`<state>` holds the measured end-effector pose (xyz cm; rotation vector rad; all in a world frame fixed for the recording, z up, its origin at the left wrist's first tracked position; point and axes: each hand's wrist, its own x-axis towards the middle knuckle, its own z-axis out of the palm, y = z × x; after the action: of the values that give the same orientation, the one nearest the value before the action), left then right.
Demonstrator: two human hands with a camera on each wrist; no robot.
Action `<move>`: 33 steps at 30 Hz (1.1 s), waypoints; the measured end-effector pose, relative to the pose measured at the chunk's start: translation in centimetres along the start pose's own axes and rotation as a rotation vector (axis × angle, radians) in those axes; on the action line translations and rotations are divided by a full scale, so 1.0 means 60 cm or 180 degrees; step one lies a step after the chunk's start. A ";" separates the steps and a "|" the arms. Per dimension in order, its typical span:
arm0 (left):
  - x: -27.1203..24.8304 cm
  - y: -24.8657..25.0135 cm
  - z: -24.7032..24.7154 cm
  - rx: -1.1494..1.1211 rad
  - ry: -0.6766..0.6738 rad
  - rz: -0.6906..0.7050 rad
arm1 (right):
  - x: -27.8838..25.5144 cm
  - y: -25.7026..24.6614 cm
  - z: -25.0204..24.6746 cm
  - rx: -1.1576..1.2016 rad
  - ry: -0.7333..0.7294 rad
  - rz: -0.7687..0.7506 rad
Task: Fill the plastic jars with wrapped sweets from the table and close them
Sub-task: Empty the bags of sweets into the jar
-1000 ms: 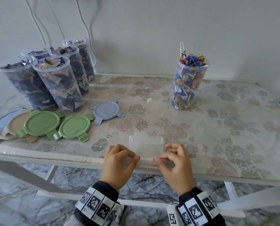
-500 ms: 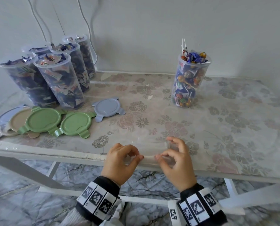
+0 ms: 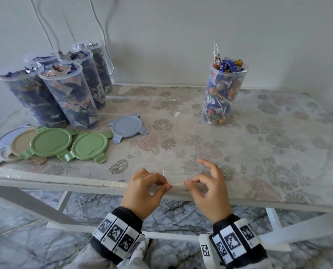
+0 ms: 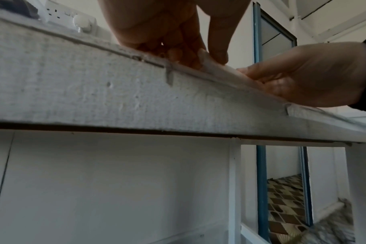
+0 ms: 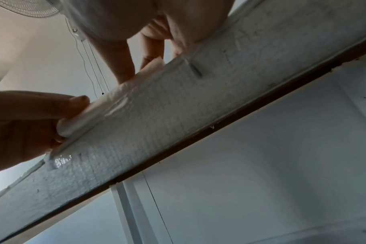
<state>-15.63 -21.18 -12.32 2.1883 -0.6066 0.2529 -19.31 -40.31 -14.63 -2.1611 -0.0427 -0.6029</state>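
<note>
Near edge of the table (image 3: 278, 171), centre: left hand (image 3: 142, 193) and right hand (image 3: 208, 191), thumb and forefinger of each pinching one end of a rolled strip of clear plastic sheet (image 3: 177, 183) that lies along the table's front lip; the right hand's other fingers are raised and spread. Wrist views show the same pale roll (image 4: 217, 69) pressed against the white edge. Left near corner: overlapping jar lids, two green lids (image 3: 70, 142), a beige lid (image 3: 19, 141) and a blue-grey one partly under them. Just beyond, a separate blue-grey lid (image 3: 125, 126). Left far corner: five open plastic jars (image 3: 70, 94) packed with wrapped sweets. Right of centre, toward the far edge: a single jar of lollipops (image 3: 222, 94), full, uncovered, sticks protruding above the rim.
</note>
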 end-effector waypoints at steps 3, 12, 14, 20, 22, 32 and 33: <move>0.003 0.011 0.006 -0.0038 0.0058 -0.0363 | 0.001 -0.004 0.002 0.0065 0.0094 -0.0031; 0.007 0.002 0.010 0.0259 -0.0006 0.0084 | 0.001 0.001 -0.003 -0.0060 -0.0061 -0.0035; 0.003 -0.003 0.008 0.0278 -0.0060 0.0210 | 0.003 0.003 0.002 -0.0110 -0.0022 -0.0048; 0.010 0.001 0.013 0.0377 0.0050 0.0203 | 0.005 0.001 0.011 -0.0156 0.0171 0.0055; 0.018 0.007 0.018 0.0551 0.0021 0.0041 | 0.006 -0.004 0.014 -0.0210 0.0254 0.0139; 0.026 0.023 0.020 0.0968 -0.0097 0.0405 | -0.007 0.002 0.006 -0.0621 0.0009 -0.0294; 0.026 0.022 0.019 0.1001 -0.0123 0.0536 | -0.009 0.003 0.004 -0.0580 -0.0003 -0.0312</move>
<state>-14.98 -23.29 -11.54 2.4492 -0.8207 0.4197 -19.65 -40.14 -15.13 -2.3462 -0.0983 -0.6847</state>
